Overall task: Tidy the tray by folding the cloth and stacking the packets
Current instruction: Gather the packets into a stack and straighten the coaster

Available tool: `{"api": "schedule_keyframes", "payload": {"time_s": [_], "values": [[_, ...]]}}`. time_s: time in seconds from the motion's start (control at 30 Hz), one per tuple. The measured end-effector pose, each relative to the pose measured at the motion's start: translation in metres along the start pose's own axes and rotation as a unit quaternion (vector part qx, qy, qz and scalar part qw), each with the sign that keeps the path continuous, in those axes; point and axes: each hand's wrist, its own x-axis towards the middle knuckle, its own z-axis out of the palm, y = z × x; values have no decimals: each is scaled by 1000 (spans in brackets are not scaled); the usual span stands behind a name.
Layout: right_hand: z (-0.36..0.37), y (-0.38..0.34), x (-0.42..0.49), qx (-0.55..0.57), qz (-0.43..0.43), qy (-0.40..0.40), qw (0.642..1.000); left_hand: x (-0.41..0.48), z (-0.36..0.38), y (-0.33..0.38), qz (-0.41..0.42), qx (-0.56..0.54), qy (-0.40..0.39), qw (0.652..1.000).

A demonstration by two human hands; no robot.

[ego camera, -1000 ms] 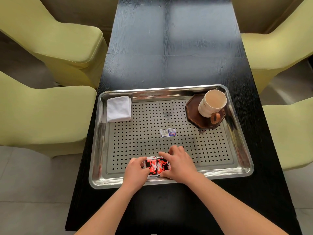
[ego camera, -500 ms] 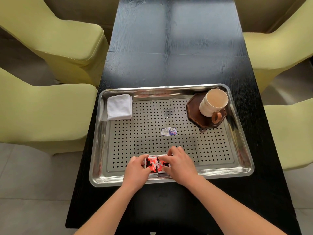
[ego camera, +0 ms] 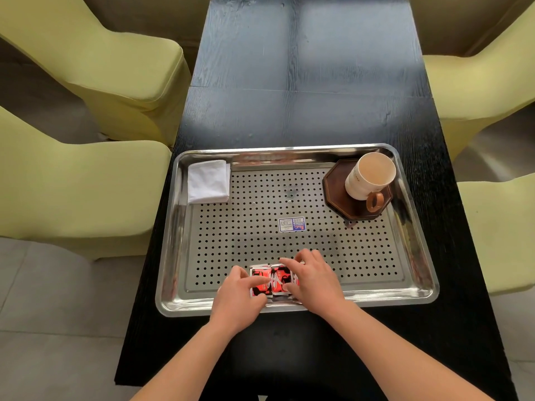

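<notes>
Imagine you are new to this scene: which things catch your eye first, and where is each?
Both hands, left hand and right hand, press on red packets at the near edge of the steel tray. A folded white cloth lies in its far left corner; a mug stands far right.

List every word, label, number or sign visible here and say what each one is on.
None can be read.
Sticker on the tray: blue and white print with a barcode, too small to read.
Mug: small gold mark on its side, blurred.
Red packets between the left hand and right hand: white and black lettering, partly covered and unreadable.
Folded cloth: no text.
</notes>
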Motion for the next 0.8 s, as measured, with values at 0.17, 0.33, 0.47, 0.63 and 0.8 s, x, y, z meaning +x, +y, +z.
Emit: {"api": "schedule_keyframes", "payload": {"time_s": [0.17, 0.33, 0.47, 0.63, 0.8], "values": [[4, -2, 4, -1, 4, 0, 1000, -1, 1, -3, 7, 63, -1, 998], [3, 4, 0, 15, 13, 3, 1000, -1, 2, -2, 14, 71, 6, 997], [0, 7, -3, 38, 27, 25, 999, 1, -3, 1, 13, 54, 30, 998], [-4, 17, -4, 52, 68, 41, 995, 15, -6, 6, -21, 48, 29, 998], [-1, 19, -4, 48, 61, 3, 997, 19, -4, 10, -12, 92, 1, 996]]}}
